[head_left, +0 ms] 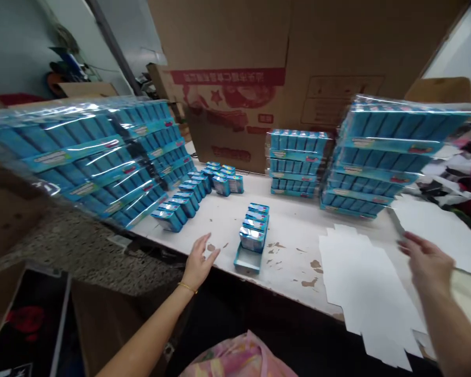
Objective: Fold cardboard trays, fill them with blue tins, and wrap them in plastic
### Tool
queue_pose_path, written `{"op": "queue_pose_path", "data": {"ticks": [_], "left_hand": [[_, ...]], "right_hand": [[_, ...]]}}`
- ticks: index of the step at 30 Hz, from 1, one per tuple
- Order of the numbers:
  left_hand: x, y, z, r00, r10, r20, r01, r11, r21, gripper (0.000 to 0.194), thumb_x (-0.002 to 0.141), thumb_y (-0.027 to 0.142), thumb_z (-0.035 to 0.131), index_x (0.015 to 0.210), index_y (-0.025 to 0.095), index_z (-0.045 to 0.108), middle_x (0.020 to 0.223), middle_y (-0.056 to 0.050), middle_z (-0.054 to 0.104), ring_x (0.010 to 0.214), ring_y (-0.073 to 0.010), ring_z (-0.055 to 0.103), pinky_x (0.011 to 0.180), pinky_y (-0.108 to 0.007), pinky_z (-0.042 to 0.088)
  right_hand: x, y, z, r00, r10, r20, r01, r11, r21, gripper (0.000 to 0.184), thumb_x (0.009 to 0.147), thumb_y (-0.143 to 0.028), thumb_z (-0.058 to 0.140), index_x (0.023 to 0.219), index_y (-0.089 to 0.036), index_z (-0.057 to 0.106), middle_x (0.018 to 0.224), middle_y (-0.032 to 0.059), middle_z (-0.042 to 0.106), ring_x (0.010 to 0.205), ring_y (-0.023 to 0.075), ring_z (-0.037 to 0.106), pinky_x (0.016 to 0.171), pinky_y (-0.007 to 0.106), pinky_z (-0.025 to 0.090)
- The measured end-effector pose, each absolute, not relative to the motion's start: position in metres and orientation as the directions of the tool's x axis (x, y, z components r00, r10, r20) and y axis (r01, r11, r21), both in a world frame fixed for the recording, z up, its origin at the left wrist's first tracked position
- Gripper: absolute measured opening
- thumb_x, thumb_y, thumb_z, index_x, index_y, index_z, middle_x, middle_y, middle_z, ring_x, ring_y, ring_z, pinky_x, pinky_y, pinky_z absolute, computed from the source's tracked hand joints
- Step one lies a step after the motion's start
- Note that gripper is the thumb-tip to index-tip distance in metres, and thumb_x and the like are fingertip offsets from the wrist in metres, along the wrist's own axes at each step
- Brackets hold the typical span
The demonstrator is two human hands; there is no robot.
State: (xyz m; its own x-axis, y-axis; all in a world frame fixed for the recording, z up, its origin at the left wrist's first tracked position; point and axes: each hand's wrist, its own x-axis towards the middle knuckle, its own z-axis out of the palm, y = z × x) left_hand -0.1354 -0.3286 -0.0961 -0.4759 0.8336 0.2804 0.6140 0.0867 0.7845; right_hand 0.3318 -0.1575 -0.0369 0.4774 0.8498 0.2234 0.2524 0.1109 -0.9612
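Note:
My left hand [199,263] hovers over the front edge of the table, empty, thumb and fingers apart. Just right of it is a small blue display tray [248,259], its near end bare and several small blue boxes [253,236] standing in a row behind. My right hand [429,264] is over the right side, fingers stretched out and slightly blurred, with nothing visible in them. It is between a flat white cardboard blank [361,277] and a pile of white blanks [443,230]. Loose blue boxes [186,201] stand in rows left of the tray.
Wrapped stacks of filled blue trays stand at the left [82,157], back right [296,162] and far right [380,157]. Behind the table [286,214] rises a large brown carton [235,104]. An open carton [82,314] sits low at the left.

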Motion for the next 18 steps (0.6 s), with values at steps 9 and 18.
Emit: {"op": "queue_pose_path", "data": {"ticks": [9, 18], "left_hand": [[-0.331, -0.317, -0.100, -0.815, 0.490, 0.311, 0.354, -0.006, 0.935, 0.071, 0.073, 0.060, 0.041, 0.128, 0.014, 0.034, 0.134, -0.016, 0.033, 0.126, -0.0233, 0.028, 0.106, -0.038, 0.016], [-0.402, -0.271, -0.096, -0.488, 0.861, -0.142, -0.277, 0.002, 0.961, 0.075, 0.063, 0.070, 0.045, 0.117, 0.018, 0.050, 0.128, -0.007, 0.046, 0.121, -0.0249, 0.036, 0.102, -0.041, 0.027]], "right_hand": [[-0.007, -0.224, -0.037, -0.434, 0.869, 0.237, 0.043, 0.283, -0.958, 0.031, 0.075, -0.038, 0.054, 0.101, -0.023, 0.061, 0.106, 0.0068, 0.061, 0.095, 0.0190, 0.058, 0.084, 0.037, 0.045], [-0.236, -0.223, -0.101, -0.404, 0.905, -0.135, 0.039, -0.130, -0.991, 0.080, 0.076, -0.062, 0.037, 0.136, -0.011, 0.020, 0.141, 0.0099, 0.021, 0.130, 0.0193, 0.018, 0.107, 0.037, 0.012]]}}
